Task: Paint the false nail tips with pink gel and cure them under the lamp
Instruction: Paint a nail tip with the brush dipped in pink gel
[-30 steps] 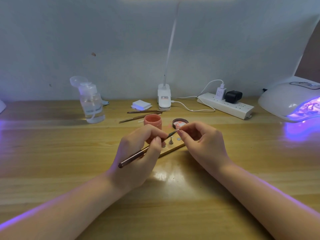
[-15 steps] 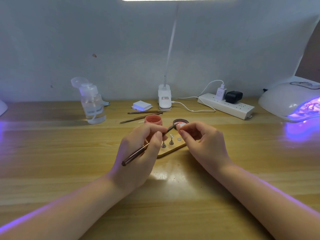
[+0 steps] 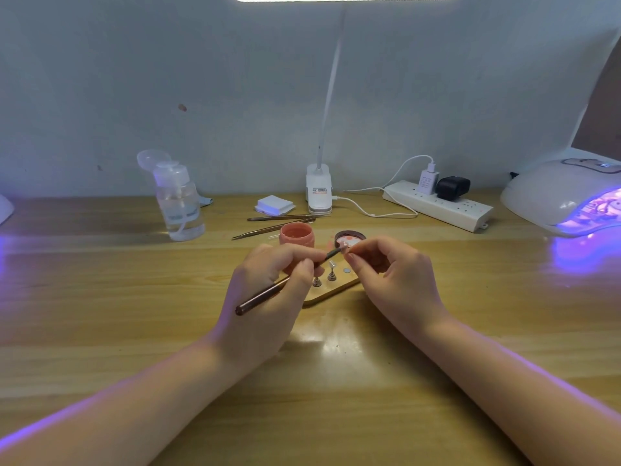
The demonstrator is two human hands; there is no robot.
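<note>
Left hand (image 3: 265, 297) pinches brush (image 3: 268, 292), right hand (image 3: 393, 280) pinches nail tip (image 3: 345, 246); pink jar (image 3: 297, 234), tweezers (image 3: 268, 230), pump bottle (image 3: 178, 203) behind on bench (image 3: 100, 297)

Vantage: one head-worn wide-angle camera, above the wooden table (image 3: 100, 297).
Facing: forward and down, toward the grey wall (image 3: 168, 79).
Nearness: close over both forearms; the left hand (image 3: 268, 290) and right hand (image 3: 396, 280) sit mid-frame.
Overlap: single view only.
</note>
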